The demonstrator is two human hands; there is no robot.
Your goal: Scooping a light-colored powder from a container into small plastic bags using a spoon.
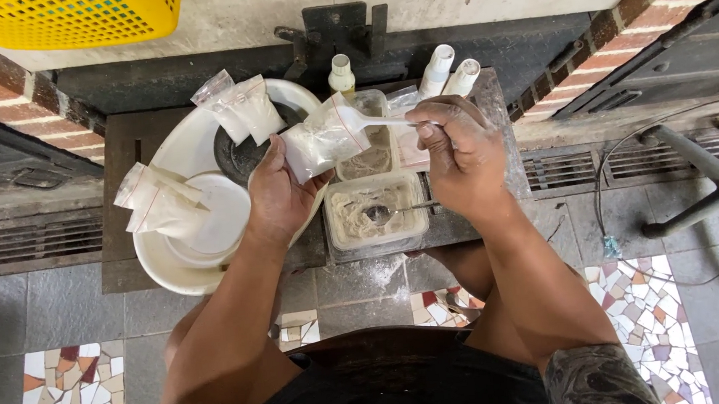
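Above the clear plastic tub (375, 218) of pale powder, my left hand (277, 195) pinched a small clear bag (315, 142) upright, its mouth facing the white plastic spoon (360, 121) that my right hand (458, 157) clamped level so nothing spilled; a metal spoon (381, 212) lay in the tub.

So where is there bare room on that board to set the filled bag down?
Little room. The bare patches of the dark board are its left strip, beside the white tray, and the front edge below the powder tub. The back is crowded with bottles. The left hand holds the bag; the right hand holds a white spoon.
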